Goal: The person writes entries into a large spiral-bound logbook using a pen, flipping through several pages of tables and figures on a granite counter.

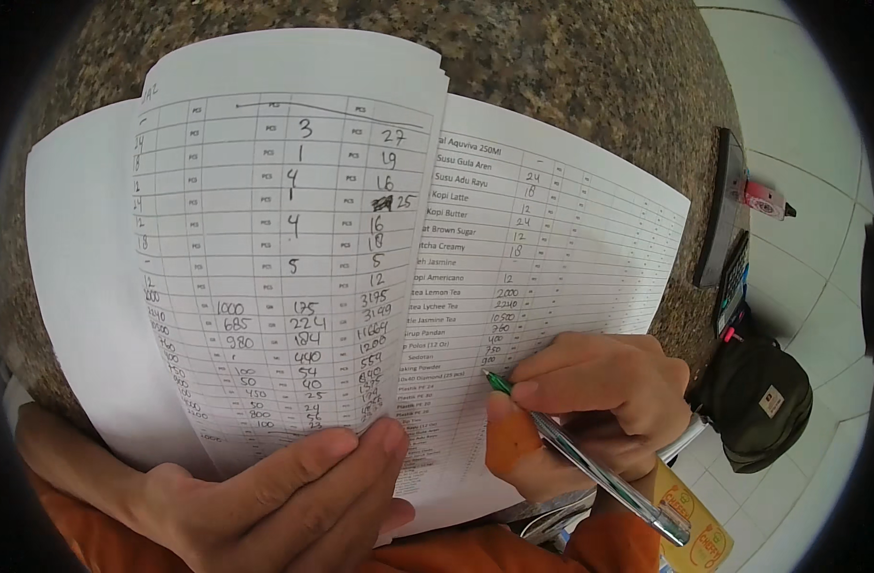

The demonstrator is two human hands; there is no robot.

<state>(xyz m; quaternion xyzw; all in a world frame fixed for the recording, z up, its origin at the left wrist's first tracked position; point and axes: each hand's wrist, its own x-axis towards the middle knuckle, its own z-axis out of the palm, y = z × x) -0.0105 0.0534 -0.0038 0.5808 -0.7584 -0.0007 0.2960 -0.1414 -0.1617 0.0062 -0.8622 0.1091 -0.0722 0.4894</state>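
Observation:
Before me lies a stack of printed table sheets (561, 220) with handwritten numbers in some columns. Its upper pages (294, 72) are curled over to the left, showing more handwritten columns. My left hand (284, 497) holds these curled pages near their lower edge, fingers pressed together across the paper. In my right hand (599, 392) is a silver pen with a green tip section (609, 479), gripped between thumb and fingers. The pen's tip is at the number column on the right-hand sheet; whether it touches the paper I cannot tell.
A speckled brown stone tabletop (570, 57) carries the papers. At its right edge are a dark flat device (721, 205), a calculator (735, 284) and a pink-and-white object (766, 200). Beyond lie a dark green cap (754, 406), a yellow printed package (690, 525) and white floor tiles (790, 115).

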